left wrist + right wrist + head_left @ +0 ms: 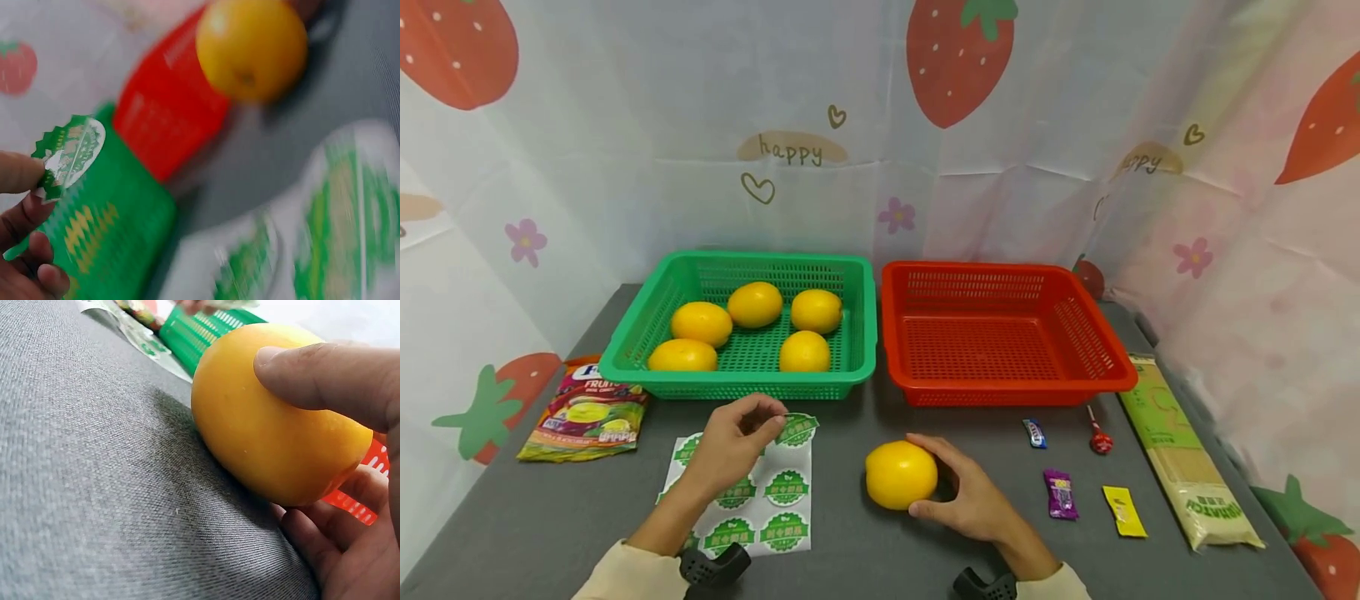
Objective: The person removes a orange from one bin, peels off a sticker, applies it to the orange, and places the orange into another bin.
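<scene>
My left hand [734, 443] pinches a round green sticker [69, 156] with a zigzag edge between thumb and forefinger. It hovers over the upper part of a white sticker sheet [801, 492] that bears several more green labels. On the grey table, my right hand [966, 492] holds a smooth yellow fruit [900, 475], its thumb on the near side and fingers round the far side. The right wrist view shows the thumb pressed on the fruit's skin [250, 431], with the fruit low over the cloth. Several similar fruits lie in the green basket [752, 377] behind the left hand.
A red basket [985, 333] with nothing in it stands right of the green one. A candy bag [587, 417] lies at left. At right are a blue-and-white sweet [1034, 433], a lollipop [1101, 442], a purple packet [1060, 494], a yellow packet [1123, 511] and a noodle pack [1187, 458].
</scene>
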A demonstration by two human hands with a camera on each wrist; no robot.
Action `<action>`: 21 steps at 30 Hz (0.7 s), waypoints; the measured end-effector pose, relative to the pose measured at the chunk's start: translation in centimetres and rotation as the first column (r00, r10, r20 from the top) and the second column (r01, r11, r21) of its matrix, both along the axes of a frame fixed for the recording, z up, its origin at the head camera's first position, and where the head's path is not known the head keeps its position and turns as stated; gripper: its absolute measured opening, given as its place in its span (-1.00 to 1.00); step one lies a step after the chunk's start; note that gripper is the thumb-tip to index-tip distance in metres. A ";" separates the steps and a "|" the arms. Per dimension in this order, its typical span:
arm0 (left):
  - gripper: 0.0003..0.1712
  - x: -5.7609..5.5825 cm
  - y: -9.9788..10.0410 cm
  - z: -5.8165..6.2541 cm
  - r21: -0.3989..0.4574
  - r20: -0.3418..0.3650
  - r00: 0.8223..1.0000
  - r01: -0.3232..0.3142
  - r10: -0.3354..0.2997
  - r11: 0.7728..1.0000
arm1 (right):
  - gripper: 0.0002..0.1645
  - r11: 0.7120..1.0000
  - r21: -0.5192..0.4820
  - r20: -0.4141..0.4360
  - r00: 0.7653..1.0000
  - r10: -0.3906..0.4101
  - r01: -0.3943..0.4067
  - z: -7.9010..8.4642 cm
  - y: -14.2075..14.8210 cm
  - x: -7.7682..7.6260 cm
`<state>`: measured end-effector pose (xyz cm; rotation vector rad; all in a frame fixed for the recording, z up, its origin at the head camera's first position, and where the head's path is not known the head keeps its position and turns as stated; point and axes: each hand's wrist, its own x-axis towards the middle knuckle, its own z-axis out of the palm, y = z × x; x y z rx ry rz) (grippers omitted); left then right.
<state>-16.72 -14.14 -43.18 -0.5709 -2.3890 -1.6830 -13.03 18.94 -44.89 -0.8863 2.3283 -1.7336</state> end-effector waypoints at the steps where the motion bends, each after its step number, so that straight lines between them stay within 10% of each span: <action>1: -0.93 0.2 0.4 0.5 0.026 -0.013 0.999 0.033 -0.032 0.999 | -0.12 1.000 0.000 0.000 1.000 0.001 -0.001 0.0 0.0 0.0; 8: -0.93 1.1 4.0 2.7 0.105 0.000 0.982 0.186 -0.187 0.977 | -0.11 1.000 0.016 0.010 1.000 -0.014 0.013 0.0 0.0 0.1; 21: -0.92 1.3 8.9 1.7 0.155 0.054 0.965 0.244 -0.255 0.957 | -0.12 1.000 0.015 -0.033 0.999 0.010 -0.010 -0.3 -0.1 -0.2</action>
